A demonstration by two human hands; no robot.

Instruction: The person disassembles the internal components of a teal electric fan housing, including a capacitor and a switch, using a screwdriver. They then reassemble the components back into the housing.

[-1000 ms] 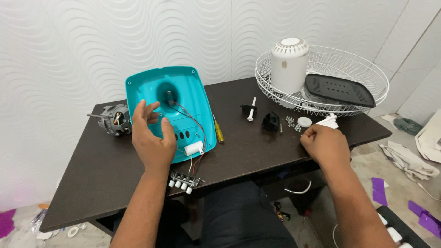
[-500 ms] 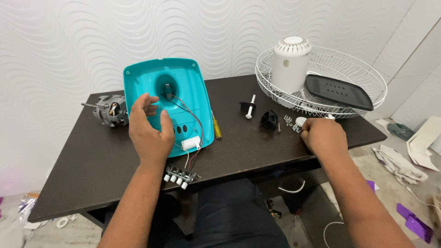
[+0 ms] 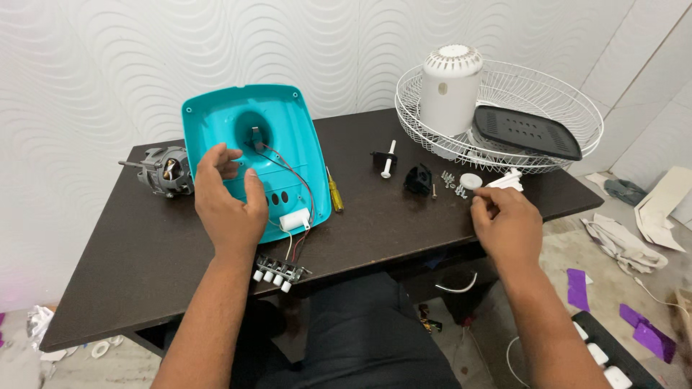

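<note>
Under the left hand [image 3: 229,204] lies the teal housing [image 3: 252,155], fingers resting on it

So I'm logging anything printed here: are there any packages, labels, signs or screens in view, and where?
None can be made out. The table carries only bare parts: a teal housing, a motor, a wire guard.

Table [image 3: 144,274] layout: housing shell [image 3: 252,155] tilted at left-centre, motor [image 3: 164,171] just left of it, screwdriver [image 3: 335,194] along its right edge, switch block [image 3: 277,272] before it at the table's near edge. Left hand [image 3: 227,205] on the shell; right hand [image 3: 508,223] beside loose screws [image 3: 450,184]. Wire guard [image 3: 548,94] at far right holds a cylindrical cover [image 3: 450,90] and a flat plate [image 3: 526,133].
</note>
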